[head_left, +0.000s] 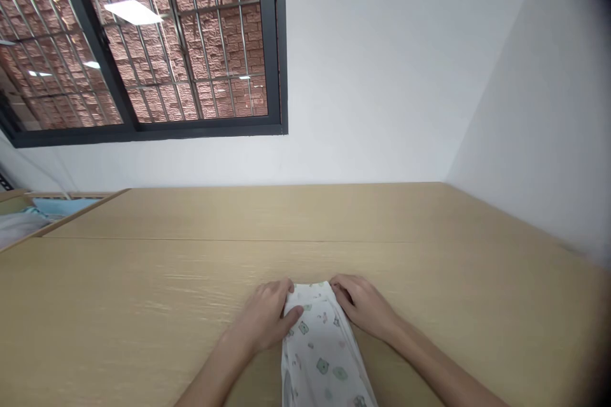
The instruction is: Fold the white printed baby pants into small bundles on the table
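Two hands grip the far end of a white printed cloth lying on the wooden bench. The left hand pinches its left corner, fingers curled over the fabric. The right hand clasps the right corner.

The printed cloth runs off my bottom edge; the right hand curls its fingertips out of sight at the corner; far-left fabrics I can't identify.

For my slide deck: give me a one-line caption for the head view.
On a wooden table, left hand and right hand pinch the far end of a white printed cloth.
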Action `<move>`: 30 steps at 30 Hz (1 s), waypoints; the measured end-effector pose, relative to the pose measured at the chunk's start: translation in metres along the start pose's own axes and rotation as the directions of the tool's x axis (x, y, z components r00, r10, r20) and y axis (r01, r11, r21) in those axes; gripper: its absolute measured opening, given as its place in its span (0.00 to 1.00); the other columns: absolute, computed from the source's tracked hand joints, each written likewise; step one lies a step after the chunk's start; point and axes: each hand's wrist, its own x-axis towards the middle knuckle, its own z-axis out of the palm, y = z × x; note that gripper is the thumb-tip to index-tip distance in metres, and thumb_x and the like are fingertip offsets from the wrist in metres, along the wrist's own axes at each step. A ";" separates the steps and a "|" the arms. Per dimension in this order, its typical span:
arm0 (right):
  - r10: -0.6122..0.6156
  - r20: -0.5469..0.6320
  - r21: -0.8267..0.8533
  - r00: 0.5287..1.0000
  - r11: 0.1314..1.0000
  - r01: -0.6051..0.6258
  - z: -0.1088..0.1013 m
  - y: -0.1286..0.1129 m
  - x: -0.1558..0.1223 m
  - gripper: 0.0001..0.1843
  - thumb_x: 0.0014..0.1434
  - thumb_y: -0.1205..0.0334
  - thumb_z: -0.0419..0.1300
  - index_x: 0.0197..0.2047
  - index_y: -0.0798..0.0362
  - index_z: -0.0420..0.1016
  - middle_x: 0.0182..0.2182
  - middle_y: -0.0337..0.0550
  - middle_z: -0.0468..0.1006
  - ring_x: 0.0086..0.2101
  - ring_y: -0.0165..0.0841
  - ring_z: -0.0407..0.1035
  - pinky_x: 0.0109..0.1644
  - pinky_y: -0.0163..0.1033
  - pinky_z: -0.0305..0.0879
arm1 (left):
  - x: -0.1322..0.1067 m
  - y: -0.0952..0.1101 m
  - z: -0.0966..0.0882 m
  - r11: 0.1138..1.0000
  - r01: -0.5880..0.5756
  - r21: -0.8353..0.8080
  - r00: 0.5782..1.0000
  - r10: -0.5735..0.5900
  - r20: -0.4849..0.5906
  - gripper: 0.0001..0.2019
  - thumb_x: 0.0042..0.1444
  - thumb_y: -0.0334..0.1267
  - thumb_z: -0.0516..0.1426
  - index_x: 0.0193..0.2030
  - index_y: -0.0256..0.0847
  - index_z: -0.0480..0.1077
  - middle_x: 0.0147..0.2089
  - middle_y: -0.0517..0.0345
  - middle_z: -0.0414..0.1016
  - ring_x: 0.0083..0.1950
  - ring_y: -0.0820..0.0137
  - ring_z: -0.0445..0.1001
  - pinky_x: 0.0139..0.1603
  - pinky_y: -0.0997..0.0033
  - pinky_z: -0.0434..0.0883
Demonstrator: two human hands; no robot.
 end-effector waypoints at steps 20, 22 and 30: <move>-0.005 0.000 -0.015 1.000 1.000 0.005 0.001 0.000 -0.002 0.15 0.71 0.62 0.44 0.39 0.52 0.71 0.36 0.44 0.79 0.38 0.39 0.71 0.43 0.43 0.63 | -0.002 0.000 0.006 0.993 -0.015 -0.116 0.999 0.018 0.027 0.10 0.68 0.41 0.49 0.53 0.46 0.64 0.55 0.54 0.74 0.55 0.59 0.71 0.56 0.57 0.68; -0.006 -0.002 -0.014 1.000 1.000 0.006 0.000 -0.001 -0.001 0.15 0.71 0.62 0.44 0.38 0.52 0.70 0.35 0.44 0.78 0.38 0.39 0.71 0.43 0.42 0.63 | -0.001 0.000 0.007 0.994 -0.023 -0.110 0.999 0.026 0.022 0.09 0.68 0.40 0.49 0.52 0.46 0.64 0.54 0.54 0.74 0.55 0.59 0.72 0.55 0.57 0.68; -0.003 0.002 -0.013 1.000 1.000 0.003 0.000 0.000 -0.001 0.16 0.71 0.62 0.44 0.37 0.52 0.70 0.35 0.43 0.78 0.37 0.38 0.71 0.43 0.43 0.63 | -0.001 0.000 0.006 0.994 -0.024 -0.105 1.000 0.026 0.016 0.09 0.67 0.40 0.49 0.51 0.46 0.64 0.53 0.54 0.75 0.53 0.59 0.72 0.54 0.56 0.68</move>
